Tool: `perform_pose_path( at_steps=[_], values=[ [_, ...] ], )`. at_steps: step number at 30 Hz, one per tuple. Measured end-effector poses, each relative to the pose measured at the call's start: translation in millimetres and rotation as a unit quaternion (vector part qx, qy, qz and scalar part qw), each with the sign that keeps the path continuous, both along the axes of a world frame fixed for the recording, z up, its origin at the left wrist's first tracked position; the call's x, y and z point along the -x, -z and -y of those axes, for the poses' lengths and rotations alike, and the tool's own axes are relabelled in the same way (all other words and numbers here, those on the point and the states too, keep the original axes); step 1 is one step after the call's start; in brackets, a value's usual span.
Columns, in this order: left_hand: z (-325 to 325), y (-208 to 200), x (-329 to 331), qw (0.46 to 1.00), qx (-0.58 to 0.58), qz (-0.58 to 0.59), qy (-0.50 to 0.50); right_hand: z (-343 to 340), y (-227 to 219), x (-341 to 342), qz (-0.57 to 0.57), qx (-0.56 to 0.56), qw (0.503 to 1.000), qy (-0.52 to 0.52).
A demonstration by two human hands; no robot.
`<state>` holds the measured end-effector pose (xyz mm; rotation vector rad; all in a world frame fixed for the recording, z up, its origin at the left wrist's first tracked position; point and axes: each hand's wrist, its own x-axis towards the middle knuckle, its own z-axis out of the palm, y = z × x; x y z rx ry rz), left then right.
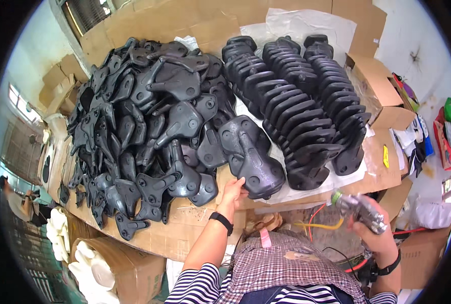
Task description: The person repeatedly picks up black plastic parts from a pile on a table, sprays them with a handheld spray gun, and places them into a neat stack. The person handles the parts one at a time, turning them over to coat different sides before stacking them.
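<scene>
My left hand is closed on the lower left edge of a glossy black moulded part, broad at both ends with round recesses. This part lies on top of similar pieces at the front of the table. Raised to the right of it, my right hand grips a silvery metal hand tool with a green end, blurred so that its exact kind does not show. A large heap of loose black moulded parts lies to the left of my left hand.
Nested rows of black parts stand on white sheeting to the right. Cardboard covers the table. A yellow hose and red hose hang near my right hand. Boxes of white pieces stand at lower left; a person is at far left.
</scene>
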<state>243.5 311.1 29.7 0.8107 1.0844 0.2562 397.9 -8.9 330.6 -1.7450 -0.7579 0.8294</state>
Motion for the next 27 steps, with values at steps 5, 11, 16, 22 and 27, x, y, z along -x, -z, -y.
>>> perform_pose_path(
  at_steps=[5,11,16,22,27],
  values=[
    [7.3,-25.8,-22.1,0.989,0.011,0.138,-0.058,29.6,1.6,-14.6,0.012,0.070,0.997,-0.042],
    [-71.4,-208.2,36.4,0.942,-0.190,0.252,-0.110,-1.6,-33.0,-28.1,-0.047,-0.004,0.996,-0.074],
    [-188.7,-320.2,113.7,0.850,-0.364,0.296,-0.242,6.5,-19.3,-26.8,0.004,0.075,0.991,-0.114],
    [-255.8,-257.2,167.0,0.891,-0.289,0.213,-0.279,-20.5,-4.1,-13.2,0.106,0.035,0.984,-0.139],
    [-237.7,-204.6,125.5,0.901,-0.281,0.252,-0.215,-42.0,-20.6,6.0,-0.025,-0.071,0.997,-0.006]
  ],
)
